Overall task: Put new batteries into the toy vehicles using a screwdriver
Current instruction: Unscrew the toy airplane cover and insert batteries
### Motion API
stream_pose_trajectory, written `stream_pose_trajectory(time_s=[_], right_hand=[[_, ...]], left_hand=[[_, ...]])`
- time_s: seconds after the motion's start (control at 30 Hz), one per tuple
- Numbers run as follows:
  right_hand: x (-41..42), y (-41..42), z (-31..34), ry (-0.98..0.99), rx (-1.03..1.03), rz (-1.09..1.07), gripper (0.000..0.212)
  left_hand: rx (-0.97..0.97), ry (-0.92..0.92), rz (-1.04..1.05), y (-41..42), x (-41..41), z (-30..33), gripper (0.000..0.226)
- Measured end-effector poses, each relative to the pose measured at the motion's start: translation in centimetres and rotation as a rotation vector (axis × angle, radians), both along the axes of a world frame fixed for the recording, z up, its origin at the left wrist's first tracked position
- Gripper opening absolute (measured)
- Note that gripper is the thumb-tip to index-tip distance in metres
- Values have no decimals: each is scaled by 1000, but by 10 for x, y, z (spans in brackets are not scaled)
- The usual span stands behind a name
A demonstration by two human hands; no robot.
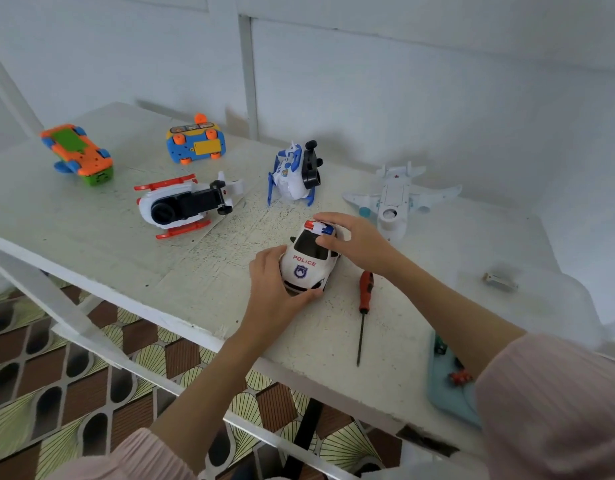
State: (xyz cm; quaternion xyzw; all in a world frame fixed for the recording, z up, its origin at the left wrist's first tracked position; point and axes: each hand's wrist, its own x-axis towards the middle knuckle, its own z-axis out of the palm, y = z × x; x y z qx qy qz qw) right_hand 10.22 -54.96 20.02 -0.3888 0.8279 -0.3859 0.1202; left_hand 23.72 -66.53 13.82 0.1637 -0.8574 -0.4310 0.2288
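A white toy police car (308, 263) stands upright on the white table (181, 271), nose toward me. My left hand (273, 285) grips its front end, fingers curled round the bumper. My right hand (354, 242) holds its roof and rear beside the red and blue light bar. An orange-handled screwdriver (364, 306) lies on the table just right of the car, tip toward me. A small pack, perhaps batteries (500, 281), lies at the far right; it is blurred.
Behind the car lie several upturned toys: a red-and-white helicopter (185, 204), a blue-and-white helicopter (295, 173), a white plane (396, 199), a blue-and-yellow car (196, 143) and an orange-and-green vehicle (79, 154). A teal tray (448, 393) sits under my right forearm.
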Motion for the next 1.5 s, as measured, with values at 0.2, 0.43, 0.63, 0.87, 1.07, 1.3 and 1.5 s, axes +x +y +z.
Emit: stream_pose_trajectory(time_s=[0.2,0.43,0.63,0.87,1.07,1.3,1.5], right_hand=[[-23,34,16,89,-260,-305,31],[-58,85,19,63,-290,-639,26],[-80,90,16,-67,-256,-686,27],[-104,72,12,-189,-170,-726,32],[-111,57,2,-172,-162,-946,26],[-109,55,-1,-296,-287,-1034,37],[-110,69,3,-468,-437,-970,47]], left_hand=[[-78,157,-70,18,-6,30,73],[3,136,-257,56,-77,60,53],[352,-88,-226,78,-138,54,61],[474,-179,-164,80,-169,46,61],[594,-252,-142,80,-172,40,64],[641,-224,-182,83,-172,37,65],[570,-111,-182,87,-170,48,65]])
